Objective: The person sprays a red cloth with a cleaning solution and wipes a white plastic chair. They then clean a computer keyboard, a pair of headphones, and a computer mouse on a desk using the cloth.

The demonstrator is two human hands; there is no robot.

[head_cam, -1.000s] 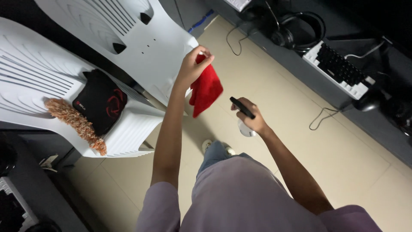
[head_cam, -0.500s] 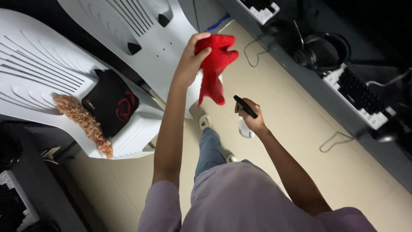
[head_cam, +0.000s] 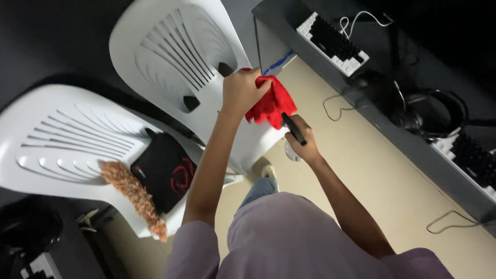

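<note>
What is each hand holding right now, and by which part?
The left hand grips a red cloth by its bunched upper edge. The right hand holds a slim black stick-shaped object around its lower end.

The cloth (head_cam: pixel 271 103) bunched in the left hand (head_cam: pixel 240 93) is bright red — plain, no print. Just beside it, the right hand (head_cam: pixel 305 144) grips a slim black object (head_cam: pixel 293 128). Behind the left hand stands a white plastic chair (head_cam: pixel 170 57) with a fan of ribbed slots; a second white chair (head_cam: pixel 57 144), well to that hand's left, bears a black bag (head_cam: pixel 163 173) with a red emblem and an orange-brown shaggy duster (head_cam: pixel 132 194). Past the right hand — a black-keyed keyboard (head_cam: pixel 333 44) in a white frame.
</note>
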